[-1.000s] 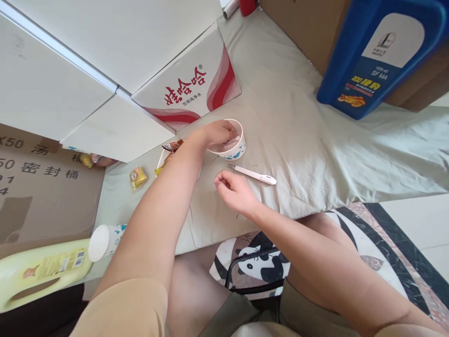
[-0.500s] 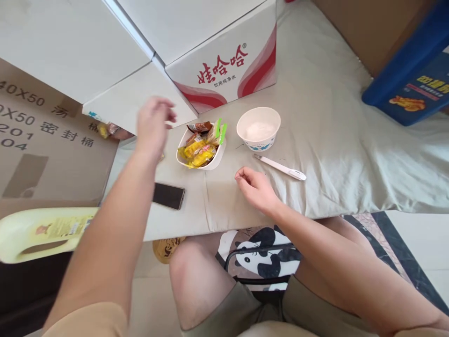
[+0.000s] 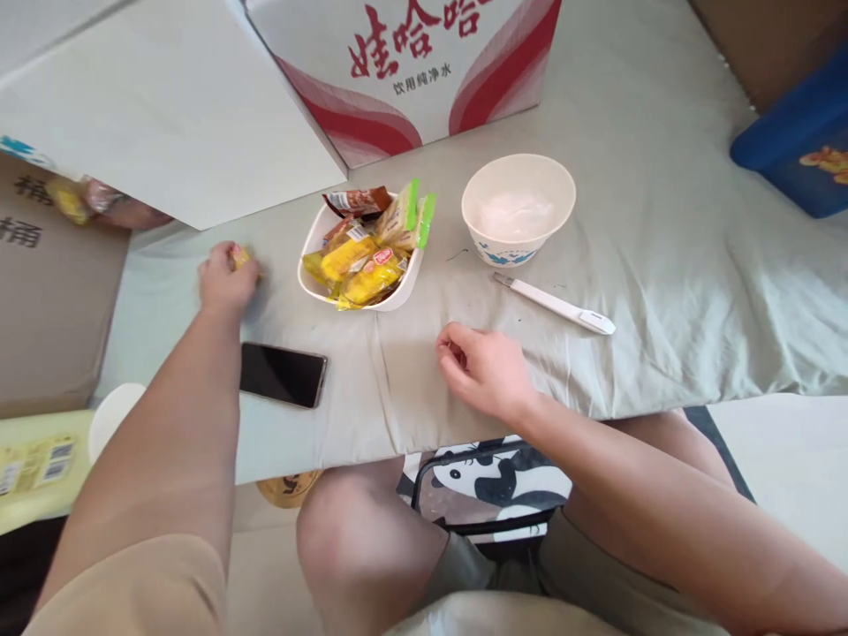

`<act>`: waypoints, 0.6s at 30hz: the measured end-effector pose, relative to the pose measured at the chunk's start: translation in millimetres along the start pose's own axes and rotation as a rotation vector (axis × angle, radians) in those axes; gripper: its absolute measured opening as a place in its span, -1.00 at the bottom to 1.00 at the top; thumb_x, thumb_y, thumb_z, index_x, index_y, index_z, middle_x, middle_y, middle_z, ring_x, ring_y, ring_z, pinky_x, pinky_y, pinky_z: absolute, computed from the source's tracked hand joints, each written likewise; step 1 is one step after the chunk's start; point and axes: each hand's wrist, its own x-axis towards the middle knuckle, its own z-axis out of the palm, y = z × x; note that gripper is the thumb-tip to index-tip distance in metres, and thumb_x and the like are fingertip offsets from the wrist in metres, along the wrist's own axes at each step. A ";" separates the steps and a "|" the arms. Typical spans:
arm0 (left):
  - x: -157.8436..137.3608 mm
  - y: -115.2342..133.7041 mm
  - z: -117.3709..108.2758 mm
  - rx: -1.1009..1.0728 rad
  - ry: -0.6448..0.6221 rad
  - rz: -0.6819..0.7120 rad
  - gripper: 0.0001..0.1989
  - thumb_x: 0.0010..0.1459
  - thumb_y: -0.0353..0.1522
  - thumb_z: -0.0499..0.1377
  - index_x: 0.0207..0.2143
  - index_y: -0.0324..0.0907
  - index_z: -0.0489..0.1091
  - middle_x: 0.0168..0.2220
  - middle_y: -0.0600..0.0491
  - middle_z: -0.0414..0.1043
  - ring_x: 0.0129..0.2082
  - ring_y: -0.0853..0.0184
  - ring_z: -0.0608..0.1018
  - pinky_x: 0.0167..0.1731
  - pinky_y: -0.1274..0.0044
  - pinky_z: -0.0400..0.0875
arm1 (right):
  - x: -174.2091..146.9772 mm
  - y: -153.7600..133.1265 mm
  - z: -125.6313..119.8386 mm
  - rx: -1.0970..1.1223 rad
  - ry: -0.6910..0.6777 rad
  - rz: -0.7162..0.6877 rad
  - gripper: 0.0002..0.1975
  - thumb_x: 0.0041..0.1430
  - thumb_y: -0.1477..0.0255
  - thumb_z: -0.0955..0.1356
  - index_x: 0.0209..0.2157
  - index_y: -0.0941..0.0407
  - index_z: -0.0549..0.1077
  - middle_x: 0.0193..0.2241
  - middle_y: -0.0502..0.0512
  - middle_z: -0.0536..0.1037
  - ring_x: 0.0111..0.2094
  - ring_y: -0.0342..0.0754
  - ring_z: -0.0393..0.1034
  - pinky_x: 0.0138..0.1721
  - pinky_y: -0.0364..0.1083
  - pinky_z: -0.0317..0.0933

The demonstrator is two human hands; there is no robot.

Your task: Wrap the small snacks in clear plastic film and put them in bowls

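At the left of the cloth, my left hand (image 3: 225,281) is closed around a small yellow wrapped snack (image 3: 239,256), partly hidden by the fingers. My right hand (image 3: 488,369) rests on the cloth with its fingers loosely curled, and nothing shows in them. Between and beyond the hands stands a white square tub (image 3: 310,281) full of wrapped snacks (image 3: 371,276) in yellow, brown and green-edged packs. A round white paper bowl (image 3: 520,243) with a whitish lining or content is behind my right hand. A white box cutter (image 3: 556,305) lies in front of the bowl.
A black phone (image 3: 283,374) lies near my left forearm. White cartons (image 3: 165,106) and a red-and-white carton (image 3: 437,106) line the back. A blue container (image 3: 795,141) stands at the right, a pale yellow bottle (image 3: 46,464) at the lower left.
My left hand has moved left and down onto the cloth and taken hold of the yellow snack. The view has shifted closer; my right hand stays resting in place.
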 end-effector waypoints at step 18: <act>-279.5 88.3 -66.2 -1.255 -1.141 0.176 -0.60 -0.10 -0.41 0.34 -0.16 0.13 0.56 0.11 0.05 0.51 -0.04 0.07 0.62 -0.20 0.32 0.56 | 1.9 27.8 -11.8 0.799 -0.018 -0.125 -0.80 0.19 0.25 0.24 -0.39 0.08 0.34 -0.56 -0.06 0.33 -0.52 -0.13 0.21 -0.44 -0.13 0.11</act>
